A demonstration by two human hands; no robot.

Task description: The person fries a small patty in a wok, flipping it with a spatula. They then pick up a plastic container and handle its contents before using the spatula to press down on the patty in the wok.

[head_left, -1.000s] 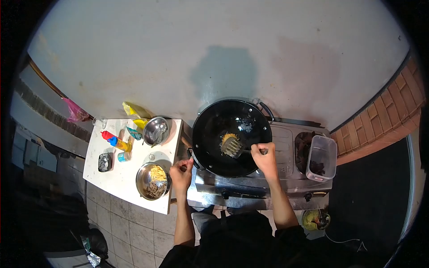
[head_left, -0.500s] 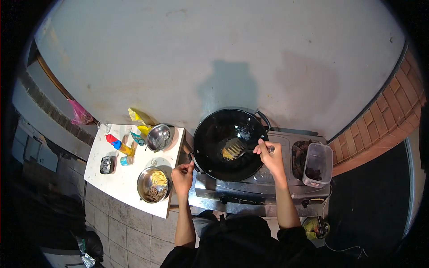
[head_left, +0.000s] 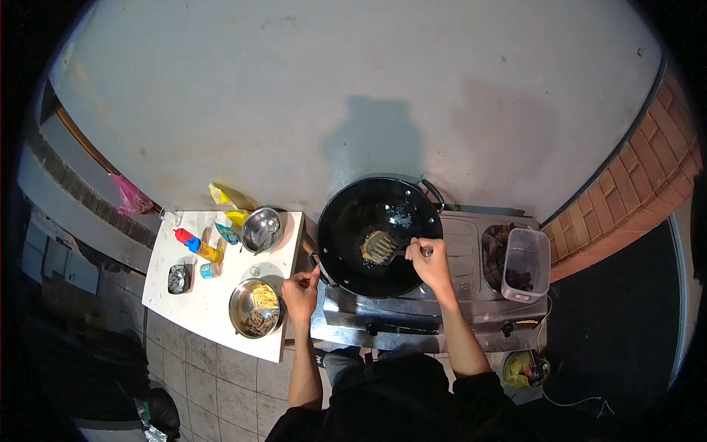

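A slotted spatula point(head_left: 382, 248) is in my right hand point(head_left: 428, 261), which is closed round its handle over the right side of the black wok point(head_left: 353, 276). The spatula's head rests on yellowish food point(head_left: 366, 253) in the middle of the wok. My left hand point(head_left: 300, 295) is at the wok's left handle point(head_left: 317, 265), with fingers pressed together at the handle's lower end. Left of that hand, a steel bowl point(head_left: 234, 315) holds yellow strips point(head_left: 264, 297) and brownish pieces point(head_left: 261, 323).
On the white table point(head_left: 221, 331) are an empty steel bowl point(head_left: 261, 230), squeeze bottles point(head_left: 204, 247), a small jar point(head_left: 210, 270) and a black dish point(head_left: 178, 279). A clear plastic tub point(head_left: 526, 265) stands at the right of the steel stove point(head_left: 456, 320).
My right hand and the spatula have moved slightly left and down, and the spatula head now covers more of the food. My left hand has stayed at the handle.
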